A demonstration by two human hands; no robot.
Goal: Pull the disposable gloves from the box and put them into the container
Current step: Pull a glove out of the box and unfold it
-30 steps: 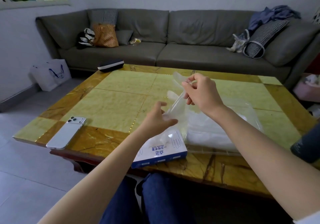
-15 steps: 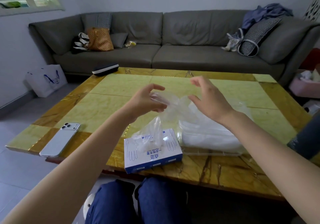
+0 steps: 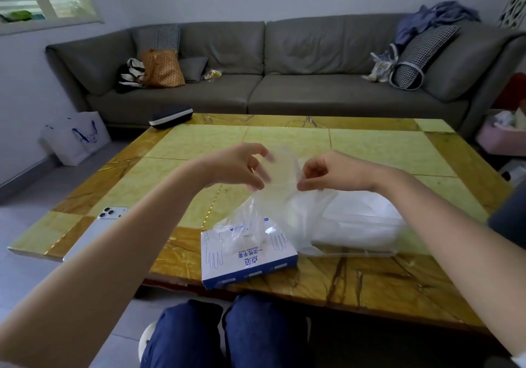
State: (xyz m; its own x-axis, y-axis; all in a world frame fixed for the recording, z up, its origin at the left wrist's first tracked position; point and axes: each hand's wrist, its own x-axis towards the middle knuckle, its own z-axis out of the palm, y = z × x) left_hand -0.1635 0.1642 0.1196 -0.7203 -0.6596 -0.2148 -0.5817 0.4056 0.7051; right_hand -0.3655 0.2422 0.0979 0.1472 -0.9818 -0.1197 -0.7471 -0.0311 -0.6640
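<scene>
Fingers (image 3: 259,181) of the left hand (image 3: 239,165) and right hand (image 3: 330,171) are pinched on a clear glove (image 3: 281,168) held above the table (image 3: 370,282), over the box (image 3: 247,259) and container (image 3: 355,253). Its trailing end should be drawn clear of the box, then laid flat in the container.

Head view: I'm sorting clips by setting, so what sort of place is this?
Probably a home living room: a long grey sofa, a low yellow coffee table in front of it, and a white shopping bag on the floor by the wall.
</scene>
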